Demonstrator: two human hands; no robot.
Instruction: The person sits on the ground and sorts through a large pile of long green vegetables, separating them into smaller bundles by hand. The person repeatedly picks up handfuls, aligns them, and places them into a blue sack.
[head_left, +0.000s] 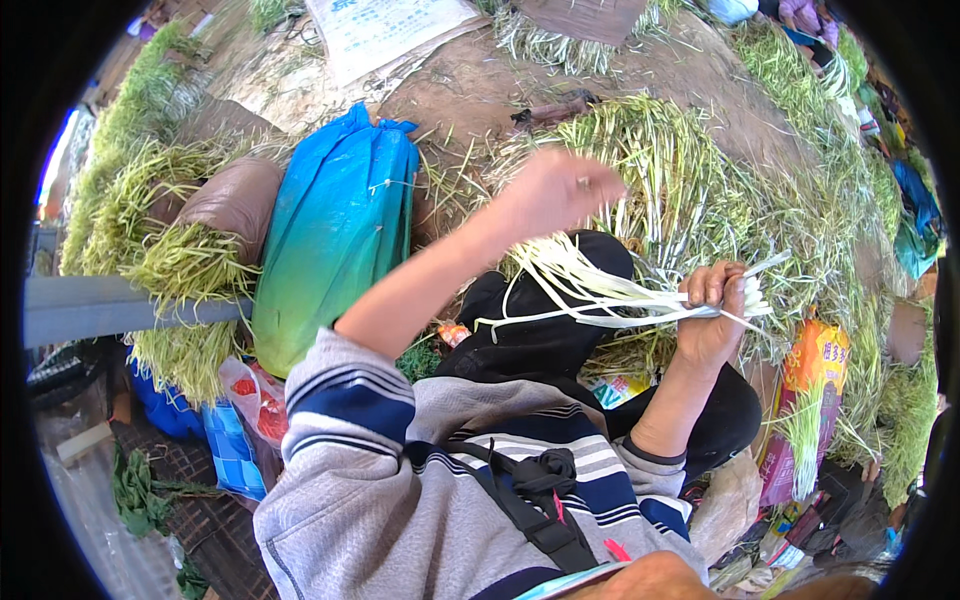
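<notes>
My right hand (712, 296) grips a bunch of long pale vegetable stalks (607, 292), which look like blanched garlic shoots or chives. Their short white ends stick out past my fist, and the limp yellow-white tops trail left across my black trouser legs (517, 341). Above those tops is my left hand (559, 195), blurred by motion. Whether its fingers hold anything cannot be made out. Just beyond my knees lies a large loose heap of green-and-white stalks (652, 165), partly covered by the left hand.
A tall blue-green plastic bundle (345, 225) stands at left, beside brown-wrapped sheaves (232, 202) and a grey metal bar (135, 307). An orange-and-purple printed bag (806, 405) with stalks on it lies at right. A white printed sack (390, 30) is ahead. Another person (810, 22) is far right.
</notes>
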